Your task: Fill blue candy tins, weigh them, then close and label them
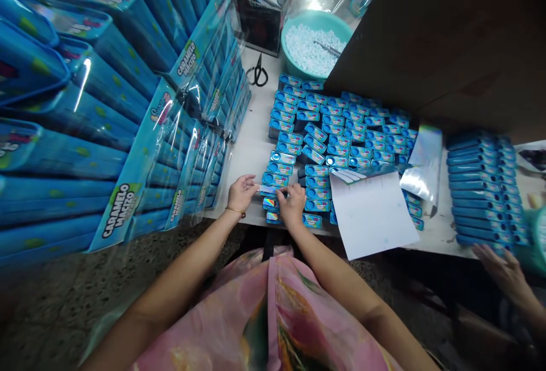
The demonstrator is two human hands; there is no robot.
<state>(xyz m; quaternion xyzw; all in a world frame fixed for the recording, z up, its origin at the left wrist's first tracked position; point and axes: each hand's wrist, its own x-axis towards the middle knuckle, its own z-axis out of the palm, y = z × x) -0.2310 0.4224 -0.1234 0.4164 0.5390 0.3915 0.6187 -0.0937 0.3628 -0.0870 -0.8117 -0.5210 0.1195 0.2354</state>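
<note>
My left hand (242, 193) pinches one end of a small clear, shiny strip (267, 189). The fingers of my right hand (292, 201) are closed at the strip's other end. Both hands hover over the near left column of small blue candy boxes (275, 180), which stand upright in rows with their labelled tops facing me. Two nearby tops carry a rainbow-glinting film (270, 203). Whether the strip touches the box under it, I cannot tell.
Tall stacks of wrapped blue packs (140, 149) rise at left. Scissors (258, 73) lie near a green basin (294, 66) of white candies. White paper (375, 211) and a shiny sheet (424, 160) cover some boxes. A brown cardboard panel (447, 35) overhangs. Another person's hand (503, 268) is at right.
</note>
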